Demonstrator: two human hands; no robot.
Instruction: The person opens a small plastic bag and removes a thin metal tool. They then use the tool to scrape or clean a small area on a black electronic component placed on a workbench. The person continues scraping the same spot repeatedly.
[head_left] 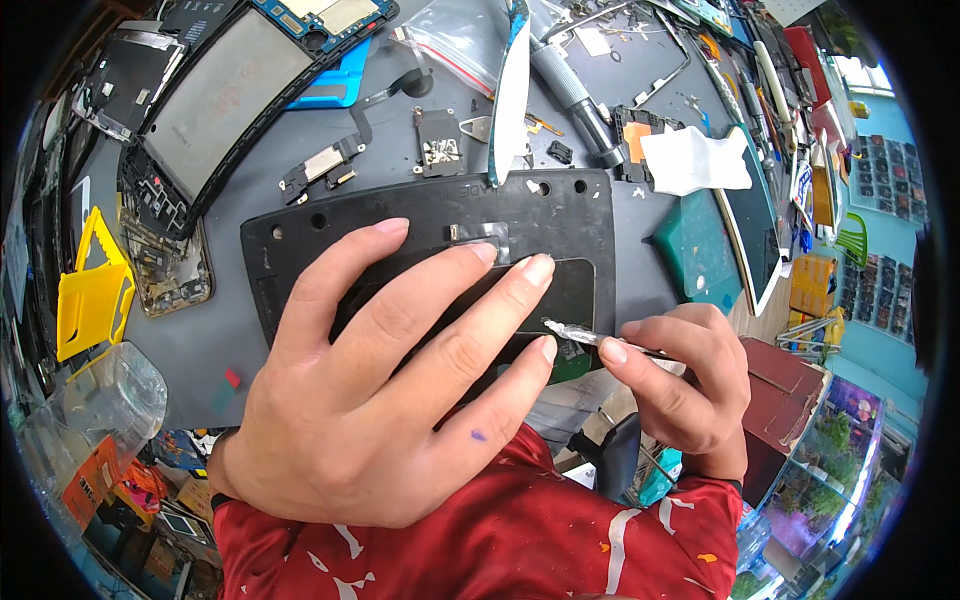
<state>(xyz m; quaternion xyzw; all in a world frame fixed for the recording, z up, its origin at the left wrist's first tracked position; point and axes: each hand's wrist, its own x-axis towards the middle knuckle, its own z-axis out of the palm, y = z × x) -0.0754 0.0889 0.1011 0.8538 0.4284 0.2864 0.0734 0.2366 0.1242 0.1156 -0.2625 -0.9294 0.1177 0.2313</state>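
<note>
My left hand (410,360) lies palm down with fingers spread across a thick black plate (375,215) with round holes. Beneath those fingers is a dark, flat, phone-sized panel (575,290), mostly covered by the hand. My right hand (690,375) pinches a slim metal tool (585,338) between thumb and fingers. Whitish, clear stuff clings to the tool's tip, which touches or hovers just over the panel by my left ring and little fingertips. A green patch (573,364) shows beneath the tool.
Opened phone parts (235,100) and a yellow plastic piece (95,285) lie left. Beyond the plate are a small module (438,140), a grey metal-handled tool (570,90) and a white blade-shaped strip (511,100). A crumpled white wipe (697,160) and green block (695,245) sit right.
</note>
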